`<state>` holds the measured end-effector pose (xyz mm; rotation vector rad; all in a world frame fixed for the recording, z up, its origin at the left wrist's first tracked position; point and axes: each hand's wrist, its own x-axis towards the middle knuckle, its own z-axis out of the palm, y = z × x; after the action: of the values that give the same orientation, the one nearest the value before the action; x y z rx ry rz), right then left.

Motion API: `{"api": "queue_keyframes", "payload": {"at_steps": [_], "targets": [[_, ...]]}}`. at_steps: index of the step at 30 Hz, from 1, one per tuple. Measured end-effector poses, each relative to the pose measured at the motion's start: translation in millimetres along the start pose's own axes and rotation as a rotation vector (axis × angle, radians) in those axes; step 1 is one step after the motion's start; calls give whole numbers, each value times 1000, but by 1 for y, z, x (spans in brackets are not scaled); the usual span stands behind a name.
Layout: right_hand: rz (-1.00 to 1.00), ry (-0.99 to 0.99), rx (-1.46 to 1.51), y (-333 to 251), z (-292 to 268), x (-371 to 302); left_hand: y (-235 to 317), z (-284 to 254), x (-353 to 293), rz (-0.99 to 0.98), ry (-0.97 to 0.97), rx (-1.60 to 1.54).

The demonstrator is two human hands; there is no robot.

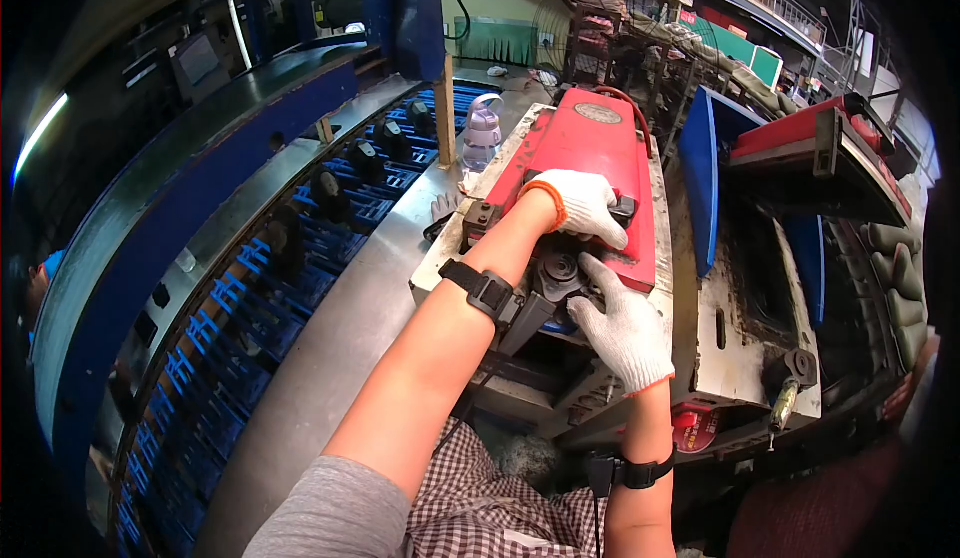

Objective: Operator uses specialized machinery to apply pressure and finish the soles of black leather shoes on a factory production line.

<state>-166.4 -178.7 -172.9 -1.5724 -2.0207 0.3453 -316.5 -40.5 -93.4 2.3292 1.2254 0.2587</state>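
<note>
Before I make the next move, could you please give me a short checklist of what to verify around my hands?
1. Left glove worn: ok, white knit with an orange cuff.
2. Right glove worn: ok, white knit too.
3. Left hand's grip on the black handle of the red cover: cannot tell; the hand lies over it and hides the fingers' closure.
4. Right hand well clear of the dark round fitting: not ok; thumb and fingers are right beside it.
5. Translucent lavender bottle upright and apart from both hands: ok.
6. Machine power off: cannot tell.
</note>
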Motion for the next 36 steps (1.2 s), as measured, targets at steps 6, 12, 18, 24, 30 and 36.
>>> {"api": "queue_keyframes", "payload": {"at_steps": [6, 12, 18, 24, 30, 36], "targets": [[3, 9, 19, 2, 0, -2, 3, 1, 0, -4, -6, -6], [53, -37, 3, -5, -3, -1, -4, 13, -3, 43, 98, 158], [-21, 35, 101, 15, 18, 6, -41, 55, -84, 383, 819, 101], [32, -45, 340, 14, 14, 6, -196, 83, -267, -499, 1386, -239], [-79, -33, 268, 21, 13, 11, -333, 101, -546, -1867, 1988, -188], [-27, -4, 280, 22, 10, 4, -360, 109, -566, -1346, 2113, -1490]]}}
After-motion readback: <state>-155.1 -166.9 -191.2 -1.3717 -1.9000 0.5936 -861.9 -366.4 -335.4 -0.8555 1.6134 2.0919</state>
